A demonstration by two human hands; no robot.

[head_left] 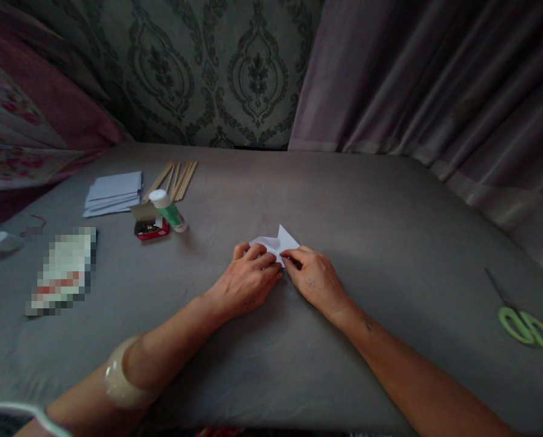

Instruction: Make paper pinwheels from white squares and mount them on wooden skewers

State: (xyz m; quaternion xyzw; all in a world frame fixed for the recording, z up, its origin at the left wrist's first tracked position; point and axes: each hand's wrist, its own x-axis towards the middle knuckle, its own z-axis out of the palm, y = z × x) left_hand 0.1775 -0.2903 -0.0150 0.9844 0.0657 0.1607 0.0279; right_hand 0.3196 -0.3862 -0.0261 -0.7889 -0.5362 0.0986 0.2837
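Observation:
A small piece of white paper (287, 239), partly folded with one pointed corner sticking up, lies on the grey cloth surface between my hands. My left hand (252, 276) rests over its left part, fingers bent and pressed onto it. On the paper's right side, my right hand (314, 276) pinches the edge between thumb and forefinger. The fingertips of both hands nearly meet at the paper's near edge. Much of the paper's lower part is hidden under the fingers.
Left of my hands stand a glue stick (171, 212) and an open red box (153, 229) with small metal pieces. Behind them lie stacked white papers (114, 191) and several wooden sticks (184, 181). Green-handled scissors (521, 321) lie far right; a blurred pale packet (66, 267) lies left.

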